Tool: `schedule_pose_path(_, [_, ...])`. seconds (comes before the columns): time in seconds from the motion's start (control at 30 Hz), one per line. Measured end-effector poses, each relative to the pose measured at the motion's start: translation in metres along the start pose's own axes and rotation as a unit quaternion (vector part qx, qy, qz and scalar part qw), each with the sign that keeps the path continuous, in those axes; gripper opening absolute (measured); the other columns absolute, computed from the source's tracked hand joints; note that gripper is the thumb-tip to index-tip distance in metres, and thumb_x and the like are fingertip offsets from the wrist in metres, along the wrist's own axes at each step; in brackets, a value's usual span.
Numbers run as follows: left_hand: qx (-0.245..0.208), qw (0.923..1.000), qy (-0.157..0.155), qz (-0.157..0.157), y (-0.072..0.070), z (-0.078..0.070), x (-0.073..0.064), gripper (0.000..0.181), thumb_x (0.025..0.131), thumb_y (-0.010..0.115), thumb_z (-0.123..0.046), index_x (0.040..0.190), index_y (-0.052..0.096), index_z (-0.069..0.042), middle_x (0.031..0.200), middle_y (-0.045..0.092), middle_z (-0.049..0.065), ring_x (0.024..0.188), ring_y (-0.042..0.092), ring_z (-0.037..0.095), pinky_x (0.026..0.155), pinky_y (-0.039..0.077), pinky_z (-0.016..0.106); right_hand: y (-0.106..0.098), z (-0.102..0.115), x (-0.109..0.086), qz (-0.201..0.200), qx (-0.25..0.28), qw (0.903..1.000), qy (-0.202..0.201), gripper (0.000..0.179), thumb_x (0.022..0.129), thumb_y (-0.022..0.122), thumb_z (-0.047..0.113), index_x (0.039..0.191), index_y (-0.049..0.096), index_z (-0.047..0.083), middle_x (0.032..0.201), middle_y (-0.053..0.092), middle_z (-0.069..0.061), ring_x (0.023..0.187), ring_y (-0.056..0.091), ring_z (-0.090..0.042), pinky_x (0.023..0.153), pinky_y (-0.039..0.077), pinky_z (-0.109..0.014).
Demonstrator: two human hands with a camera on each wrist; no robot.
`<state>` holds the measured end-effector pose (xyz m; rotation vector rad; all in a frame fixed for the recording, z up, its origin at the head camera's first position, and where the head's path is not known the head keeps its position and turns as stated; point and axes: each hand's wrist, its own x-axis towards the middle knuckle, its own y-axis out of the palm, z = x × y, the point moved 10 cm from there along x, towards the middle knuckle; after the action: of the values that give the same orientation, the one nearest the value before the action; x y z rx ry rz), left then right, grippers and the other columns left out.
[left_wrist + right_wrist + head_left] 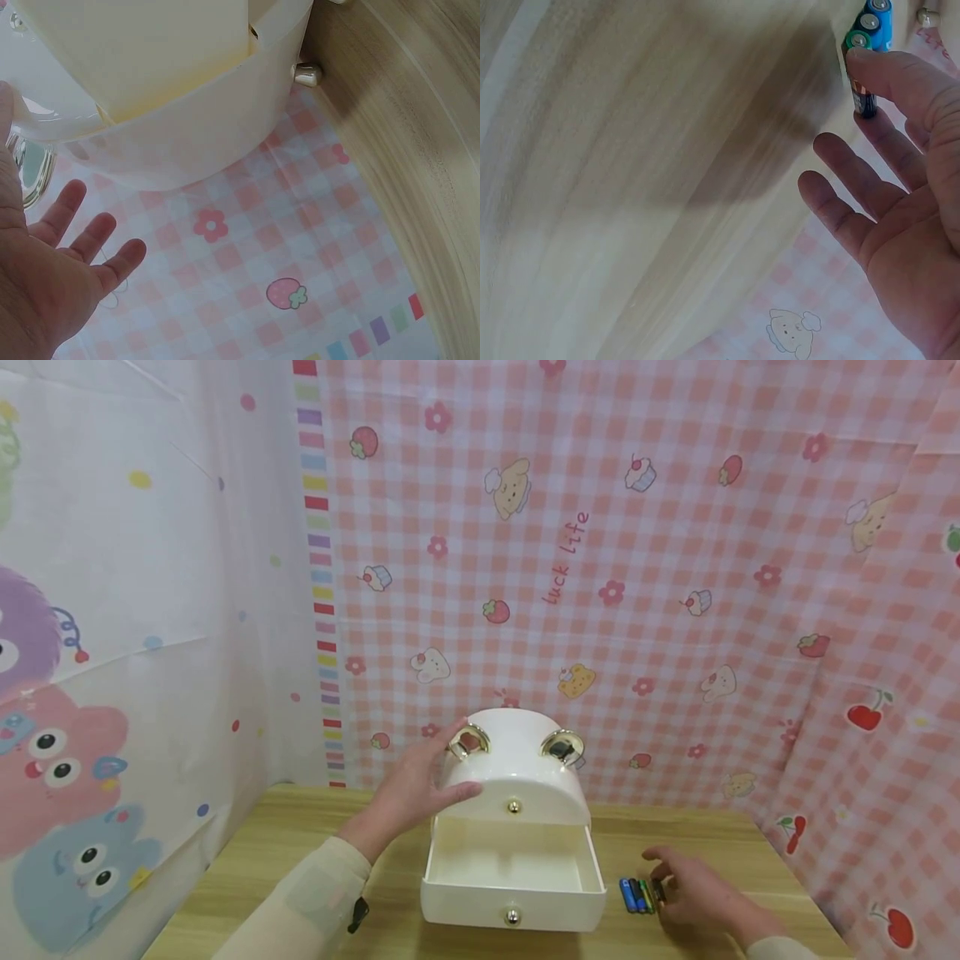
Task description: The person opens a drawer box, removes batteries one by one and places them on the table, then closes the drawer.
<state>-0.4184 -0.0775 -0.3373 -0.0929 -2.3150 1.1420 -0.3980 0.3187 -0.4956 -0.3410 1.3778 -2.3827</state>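
A white storage box (517, 768) with a rounded top, two shiny gold ring-shaped ornaments and small gold knobs stands on the table. Its lower drawer (513, 902) is pulled out, showing a cream inside. My left hand (412, 789) rests on the box's upper left side, thumb at the front, fingers spread; the left wrist view shows three of its fingers (116, 266) straight. To the right of the drawer, several batteries (632, 895) stand side by side. My right hand (697, 893) pinches the rightmost one, a dark battery (864, 101), between thumb and a fingertip.
The wood-grain table (300, 835) extends on both sides of the box. Behind it hangs a pink checked cloth (600, 543), and a white cartoon-print cloth (172, 577) hangs at the left. A small black item (358, 914) shows by the left sleeve.
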Motion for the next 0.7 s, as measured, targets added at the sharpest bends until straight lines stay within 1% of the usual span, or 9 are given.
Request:
schedule_pose_path(0.1, [0.000, 1.0000, 0.001, 0.000, -0.0006, -0.0002, 0.0000, 0.101, 0.086, 0.087, -0.053, 0.169, 0.033, -0.031, 0.157, 0.060, 0.013, 0.144, 0.057, 0.039, 0.119, 0.046, 0.060, 0.0032, -0.0015, 0.0014, 0.003, -0.004, 1.0000, -0.003, 0.078, 0.070, 0.085, -0.002, 0.141, 0.054, -0.005, 0.115, 0.076, -0.015, 0.100, 0.072, -0.029, 0.082, 0.061, -0.042])
schedule_pose_path(0.33, [-0.002, 1.0000, 0.002, 0.001, -0.0012, -0.0001, -0.0001, 0.099, 0.087, 0.086, -0.054, 0.168, 0.034, -0.032, 0.157, 0.061, 0.012, 0.144, 0.058, 0.038, 0.117, 0.048, 0.060, 0.0047, -0.0025, 0.0039, 0.002, -0.006, 1.0000, 0.005, 0.078, 0.068, 0.084, -0.005, 0.140, 0.055, -0.004, 0.114, 0.076, -0.012, 0.100, 0.072, -0.028, 0.081, 0.061, -0.042])
schedule_pose_path(0.43, [-0.002, 1.0000, -0.002, 0.002, -0.0010, 0.0009, -0.0005, 0.099, 0.087, 0.086, -0.054, 0.168, 0.034, -0.034, 0.157, 0.060, 0.011, 0.144, 0.058, 0.037, 0.117, 0.048, 0.059, 0.0056, -0.0034, 0.0050, -0.001, -0.017, 0.9998, 0.013, 0.078, 0.067, 0.083, -0.005, 0.140, 0.056, -0.002, 0.113, 0.076, -0.011, 0.096, 0.071, -0.024, 0.078, 0.060, -0.038])
schedule_pose_path(0.57, [-0.001, 1.0000, -0.004, 0.003, -0.0011, 0.0013, -0.0012, 0.100, 0.086, 0.087, -0.054, 0.168, 0.034, -0.034, 0.156, 0.061, 0.013, 0.144, 0.057, 0.038, 0.118, 0.048, 0.059, 0.0072, -0.0042, 0.0059, -0.001, -0.031, 0.9993, 0.021, 0.077, 0.068, 0.084, -0.004, 0.140, 0.057, 0.000, 0.112, 0.076, -0.009, 0.090, 0.067, -0.015, 0.074, 0.057, -0.032])
schedule_pose_path(0.7, [0.001, 1.0000, -0.003, 0.002, -0.0014, 0.0009, -0.0013, 0.100, 0.087, 0.086, -0.054, 0.168, 0.034, -0.034, 0.155, 0.061, 0.013, 0.143, 0.058, 0.038, 0.118, 0.048, 0.058, 0.0067, -0.0018, 0.0063, -0.001, -0.035, 0.9992, 0.018, 0.078, 0.069, 0.084, -0.003, 0.141, 0.057, 0.001, 0.113, 0.076, -0.009, 0.085, 0.063, -0.011, 0.072, 0.054, -0.029])
